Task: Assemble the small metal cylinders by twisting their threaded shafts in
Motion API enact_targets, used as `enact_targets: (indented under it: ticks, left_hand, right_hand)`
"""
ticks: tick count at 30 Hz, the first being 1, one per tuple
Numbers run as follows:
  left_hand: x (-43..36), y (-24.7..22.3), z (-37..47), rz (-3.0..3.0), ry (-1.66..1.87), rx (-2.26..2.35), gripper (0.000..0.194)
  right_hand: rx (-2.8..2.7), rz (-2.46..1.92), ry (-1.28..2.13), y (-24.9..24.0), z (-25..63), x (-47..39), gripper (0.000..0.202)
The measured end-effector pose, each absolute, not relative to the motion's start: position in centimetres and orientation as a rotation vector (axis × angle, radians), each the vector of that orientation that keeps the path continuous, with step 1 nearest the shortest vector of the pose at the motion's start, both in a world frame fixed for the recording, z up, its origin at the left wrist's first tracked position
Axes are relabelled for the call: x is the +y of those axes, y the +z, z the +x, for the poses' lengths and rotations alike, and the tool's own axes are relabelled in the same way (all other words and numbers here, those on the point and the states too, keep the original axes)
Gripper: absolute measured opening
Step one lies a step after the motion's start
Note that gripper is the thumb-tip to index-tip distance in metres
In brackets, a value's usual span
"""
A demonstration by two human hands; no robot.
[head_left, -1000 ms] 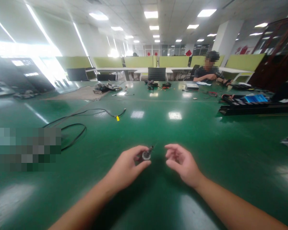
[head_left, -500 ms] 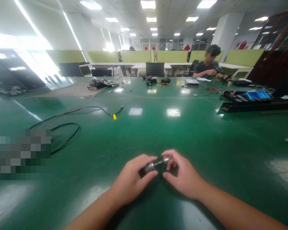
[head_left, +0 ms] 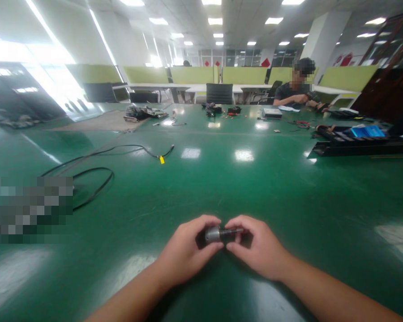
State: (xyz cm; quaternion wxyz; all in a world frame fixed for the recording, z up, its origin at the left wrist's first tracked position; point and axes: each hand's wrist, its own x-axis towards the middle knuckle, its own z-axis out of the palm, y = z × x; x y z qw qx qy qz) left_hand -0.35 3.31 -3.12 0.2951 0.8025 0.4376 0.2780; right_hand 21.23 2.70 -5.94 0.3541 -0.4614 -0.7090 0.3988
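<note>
My left hand [head_left: 189, 243] is closed round a short grey metal cylinder [head_left: 213, 234], with the thumb on the near side and the fingers on the far side. From the cylinder's right end a thin, dark, ridged-looking shaft [head_left: 231, 231] sticks out, lying nearly level. My right hand [head_left: 260, 246] is curled about the shaft's outer end, its fingertips close to those of my left hand. The shaft's tip appears to rest against the right fingers, and its thumb stands a little apart below. Blur leaves the exact kind of part unclear. Both hands are just over the green tabletop [head_left: 201, 192].
A black cable [head_left: 134, 146] with a yellow tag [head_left: 161, 159] loops across the left, beside a pixelated patch. A black tray-like frame with a blue item [head_left: 367, 131] lies at right. Loose electronic parts [head_left: 141, 112] sit farther back. Another person [head_left: 293, 94] sits at the far right.
The cylinder has turned so its shaft lies closer to level, and more of its body shows. My right hand has come down slightly, nearer my left. The camera view has shifted a little.
</note>
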Motion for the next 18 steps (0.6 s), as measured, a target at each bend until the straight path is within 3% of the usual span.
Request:
enact_targets:
  ticks: [5, 18]
  left_hand:
    - [3.2, -2.93, -0.26, 2.126, 0.703, 1.149, 0.018]
    - [3.1, -3.24, -0.35, 2.133, 0.671, 1.132, 0.017]
  right_hand:
    - [-1.838, -1.169, 1.044, -5.47, 21.14, 2.62, 0.024]
    - [-1.889, -1.163, 1.007, -4.95, 21.14, 2.67, 0.015]
